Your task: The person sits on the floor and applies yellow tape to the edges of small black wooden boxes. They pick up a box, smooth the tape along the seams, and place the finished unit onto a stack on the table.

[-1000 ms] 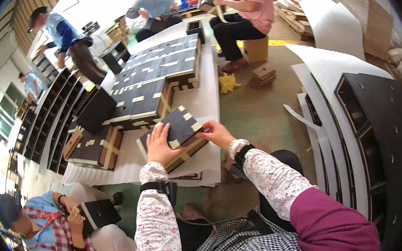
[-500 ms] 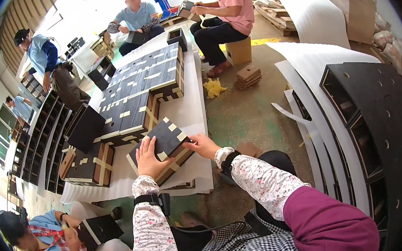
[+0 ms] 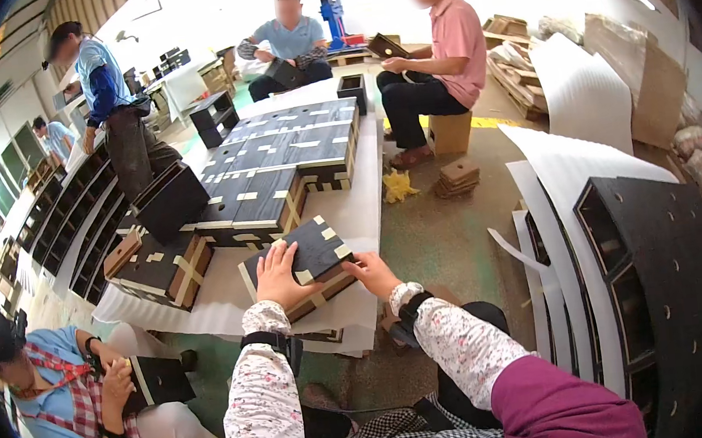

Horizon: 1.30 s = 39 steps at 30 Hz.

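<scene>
A square black box (image 3: 312, 252) with a wooden side and pale tape pieces lies on white foam sheeting (image 3: 359, 210). My left hand (image 3: 276, 278) lies flat on its near left part, fingers spread. My right hand (image 3: 371, 274) grips its near right corner. Both forearms, in flowered sleeves, come up from the lower edge.
Rows of similar black taped boxes (image 3: 278, 163) fill the sheeting beyond. A seated person (image 3: 72, 398) at lower left holds a black box. Two people sit at the far end, another stands at far left. A tall black perforated shelf unit (image 3: 669, 273) and white sheets lie at right.
The view has dipped and shifted, so the box now sits lower and more central. Both hands have stayed on the box, pressing it onto the foam sheet.
</scene>
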Each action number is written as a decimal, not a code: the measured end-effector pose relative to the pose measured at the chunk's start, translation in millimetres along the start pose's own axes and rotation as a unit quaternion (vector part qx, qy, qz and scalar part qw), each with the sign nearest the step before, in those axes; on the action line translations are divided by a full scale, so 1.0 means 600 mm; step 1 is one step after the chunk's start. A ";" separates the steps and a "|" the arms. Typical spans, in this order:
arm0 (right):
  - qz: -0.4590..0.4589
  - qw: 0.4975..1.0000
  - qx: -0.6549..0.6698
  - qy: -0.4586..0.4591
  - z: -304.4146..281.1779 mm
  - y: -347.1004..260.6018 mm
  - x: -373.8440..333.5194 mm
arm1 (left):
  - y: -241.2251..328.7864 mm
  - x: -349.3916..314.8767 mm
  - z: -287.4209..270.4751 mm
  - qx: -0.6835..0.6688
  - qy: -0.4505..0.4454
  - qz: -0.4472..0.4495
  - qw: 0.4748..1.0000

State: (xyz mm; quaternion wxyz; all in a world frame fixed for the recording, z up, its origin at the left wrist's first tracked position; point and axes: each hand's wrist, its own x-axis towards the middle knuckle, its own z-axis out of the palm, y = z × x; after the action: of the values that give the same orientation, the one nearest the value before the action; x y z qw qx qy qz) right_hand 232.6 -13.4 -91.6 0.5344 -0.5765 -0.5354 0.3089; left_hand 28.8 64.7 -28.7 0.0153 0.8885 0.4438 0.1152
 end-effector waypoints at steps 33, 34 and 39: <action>-0.056 0.992 0.110 0.005 0.005 0.068 0.013 | 0.027 0.016 -0.007 -0.027 0.010 0.004 1.000; -0.034 0.996 0.084 0.004 -0.001 0.060 0.009 | 0.027 0.015 -0.007 -0.026 0.008 0.005 1.000; 0.030 0.999 -0.013 0.035 -0.018 0.044 -0.003 | 0.014 0.016 0.006 -0.019 0.022 0.009 1.000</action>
State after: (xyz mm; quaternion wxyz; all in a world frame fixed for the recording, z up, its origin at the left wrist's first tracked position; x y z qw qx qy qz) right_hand 249.6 -14.0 -114.4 0.5361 -0.6093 -0.5029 0.2974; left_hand 41.9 67.2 -29.5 0.0217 0.8894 0.4337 0.1431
